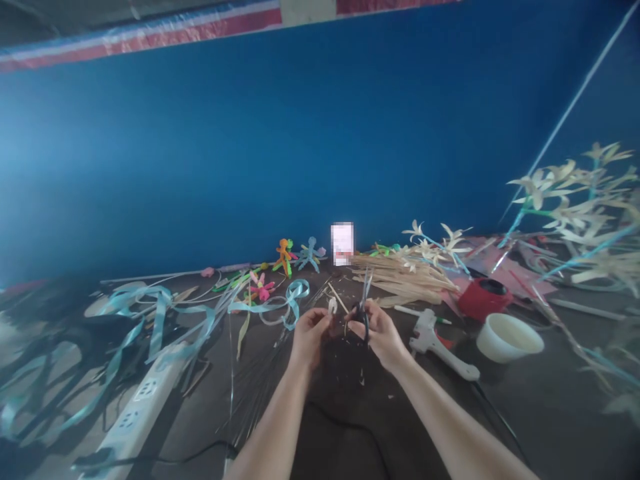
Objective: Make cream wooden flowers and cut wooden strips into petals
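Left of the glue gun (435,343), my right hand (381,333) grips scissors (364,300), my left hand (310,333) pinches a pale strip (333,305); trimming, I judge, needs steady alignment.

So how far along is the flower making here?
Done: several pale flowers on blue stems lie at the right. In hand: the right hand holds the scissors, and the left hand pinches a small pale piece. Left, probably plenty: a heap of pale strips lies behind the hands, and the glue gun lies untouched.
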A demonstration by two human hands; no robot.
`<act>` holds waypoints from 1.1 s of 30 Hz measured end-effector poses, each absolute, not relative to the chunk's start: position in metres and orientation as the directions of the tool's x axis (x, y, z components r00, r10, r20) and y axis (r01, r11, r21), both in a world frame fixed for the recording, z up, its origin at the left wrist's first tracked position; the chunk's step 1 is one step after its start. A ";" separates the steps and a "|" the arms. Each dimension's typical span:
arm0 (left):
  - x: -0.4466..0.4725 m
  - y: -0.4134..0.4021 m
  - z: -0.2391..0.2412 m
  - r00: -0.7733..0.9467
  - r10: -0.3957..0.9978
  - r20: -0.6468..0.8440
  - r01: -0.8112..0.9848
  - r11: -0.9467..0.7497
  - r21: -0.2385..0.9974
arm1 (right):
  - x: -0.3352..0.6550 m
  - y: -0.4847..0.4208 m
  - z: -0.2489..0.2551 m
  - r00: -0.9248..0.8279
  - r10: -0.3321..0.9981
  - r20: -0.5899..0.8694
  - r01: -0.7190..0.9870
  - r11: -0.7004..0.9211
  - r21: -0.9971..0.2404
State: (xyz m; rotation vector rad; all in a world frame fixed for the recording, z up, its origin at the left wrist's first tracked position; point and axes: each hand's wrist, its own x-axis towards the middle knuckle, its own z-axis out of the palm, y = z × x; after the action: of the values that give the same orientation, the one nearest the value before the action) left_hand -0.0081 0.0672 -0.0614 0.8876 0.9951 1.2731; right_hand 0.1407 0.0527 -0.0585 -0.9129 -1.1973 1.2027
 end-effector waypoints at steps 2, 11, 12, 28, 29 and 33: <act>-0.005 0.067 -0.064 0.047 0.995 -0.093 -0.292 0.102 0.951 | 0.138 0.053 -0.058 -0.060 0.981 0.185 -0.207 0.169 -0.964; -0.010 0.074 -0.071 -0.039 0.993 -0.111 -0.008 0.111 0.994 | 0.139 0.059 -0.063 0.055 0.997 0.053 -0.233 0.065 -0.970; -0.010 0.073 -0.072 -0.021 0.994 -0.107 -0.005 0.107 0.994 | 0.139 0.059 -0.064 0.052 0.997 0.063 -0.235 0.074 -0.969; 0.001 0.066 -0.077 0.058 0.997 0.054 0.213 -0.065 0.975 | 0.135 0.067 -0.088 0.112 0.960 0.256 0.027 0.255 -0.967; 0.001 0.066 -0.077 0.063 0.996 0.060 0.224 -0.072 0.972 | 0.135 0.067 -0.088 0.108 0.961 0.256 0.034 0.254 -0.967; 0.000 0.067 -0.078 0.074 0.994 0.082 0.247 -0.098 0.964 | 0.135 0.068 -0.088 0.062 0.970 0.236 0.016 0.235 -0.972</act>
State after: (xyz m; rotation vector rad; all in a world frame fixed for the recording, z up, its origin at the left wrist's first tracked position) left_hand 0.0002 0.0669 -0.0778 1.4928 1.3000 1.0978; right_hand 0.1352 0.0680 -0.0881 -1.0682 -1.2722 0.9832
